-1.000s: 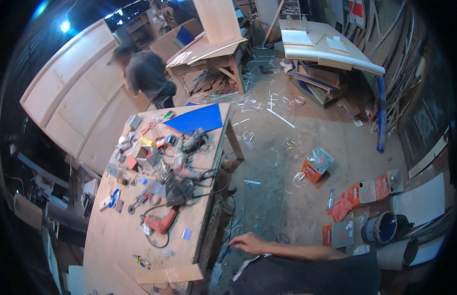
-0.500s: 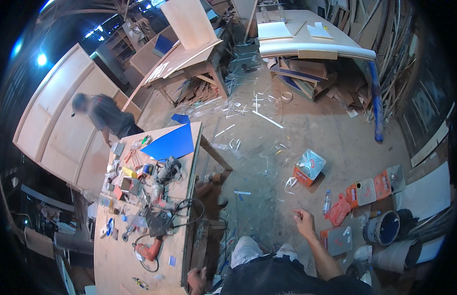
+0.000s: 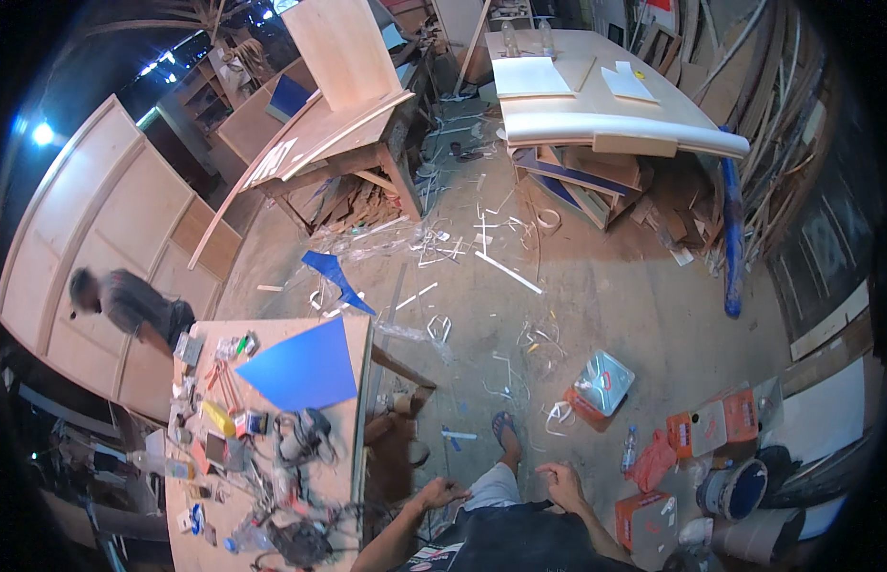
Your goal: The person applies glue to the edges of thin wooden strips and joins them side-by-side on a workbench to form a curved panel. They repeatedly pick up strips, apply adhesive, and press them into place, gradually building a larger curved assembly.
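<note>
My left hand (image 3: 441, 493) is in front of my body at waist height, right of the workbench (image 3: 205, 534) edge. Its fingers point inward, loosely apart, and nothing shows in them. My right hand (image 3: 561, 482) hangs over the floor beside my leg, index finger stretched out, also without anything in it. Neither touches an object. On the bench nearest my left hand lie a blue sheet (image 3: 305, 365), an angle grinder (image 3: 305, 437) and a blurred clutter of tools and cables. My foot in a flip-flop (image 3: 504, 431) is stepping forward.
Right of me stand orange-sided metal cans (image 3: 645, 524), a red plastic bag (image 3: 650, 461), a water bottle (image 3: 628, 448) and a bucket (image 3: 734, 491). Another can (image 3: 601, 383) is ahead. White strips (image 3: 508, 272) litter the floor. A far table (image 3: 643, 114) holds sheets. A co-worker (image 3: 133, 303) bends at the left.
I have stepped forward and the view has shifted. My left hand has come from beside the bench to before my body. My right hand has moved lower and inward. The co-worker appears farther left.
</note>
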`<state>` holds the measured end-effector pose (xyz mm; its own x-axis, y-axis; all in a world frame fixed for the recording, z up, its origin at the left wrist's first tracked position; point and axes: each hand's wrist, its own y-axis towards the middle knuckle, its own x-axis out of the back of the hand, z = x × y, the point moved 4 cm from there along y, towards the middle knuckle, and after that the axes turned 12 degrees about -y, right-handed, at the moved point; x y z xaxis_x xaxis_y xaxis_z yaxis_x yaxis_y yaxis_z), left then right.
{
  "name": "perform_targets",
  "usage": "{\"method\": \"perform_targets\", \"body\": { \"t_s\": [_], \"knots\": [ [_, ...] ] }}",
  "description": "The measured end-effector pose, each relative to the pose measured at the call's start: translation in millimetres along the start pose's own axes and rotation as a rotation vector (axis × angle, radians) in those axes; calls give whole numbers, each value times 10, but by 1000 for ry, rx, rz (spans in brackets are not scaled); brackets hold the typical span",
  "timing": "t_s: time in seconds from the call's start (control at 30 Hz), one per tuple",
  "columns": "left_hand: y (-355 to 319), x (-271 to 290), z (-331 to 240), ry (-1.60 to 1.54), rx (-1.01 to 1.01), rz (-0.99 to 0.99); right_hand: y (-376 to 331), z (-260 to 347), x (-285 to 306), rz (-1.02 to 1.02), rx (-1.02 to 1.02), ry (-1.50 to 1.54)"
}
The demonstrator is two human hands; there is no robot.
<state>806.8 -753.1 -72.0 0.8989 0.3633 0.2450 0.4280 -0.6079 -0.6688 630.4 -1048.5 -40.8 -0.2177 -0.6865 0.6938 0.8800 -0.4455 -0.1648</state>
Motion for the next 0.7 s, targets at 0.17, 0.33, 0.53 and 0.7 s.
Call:
{"method": "perform_targets", "body": {
  "t_s": [0.17, 0.33, 0.53, 0.7],
  "knots": [
    [1047, 803, -1335, -92, -233, -42, 1438, 469, 334, 85, -43, -54],
    [1697, 1227, -2438, -524, -289, 82, 2639, 1024, 473, 45, 63, -38],
    [2544, 1859, -2627, -863, -332, 3, 3918, 1717, 470, 146, 166, -64],
    [3231, 2767, -2599, -937, -236, -53, 5223, 1847, 72, 389, 180, -22]
  ]
}}
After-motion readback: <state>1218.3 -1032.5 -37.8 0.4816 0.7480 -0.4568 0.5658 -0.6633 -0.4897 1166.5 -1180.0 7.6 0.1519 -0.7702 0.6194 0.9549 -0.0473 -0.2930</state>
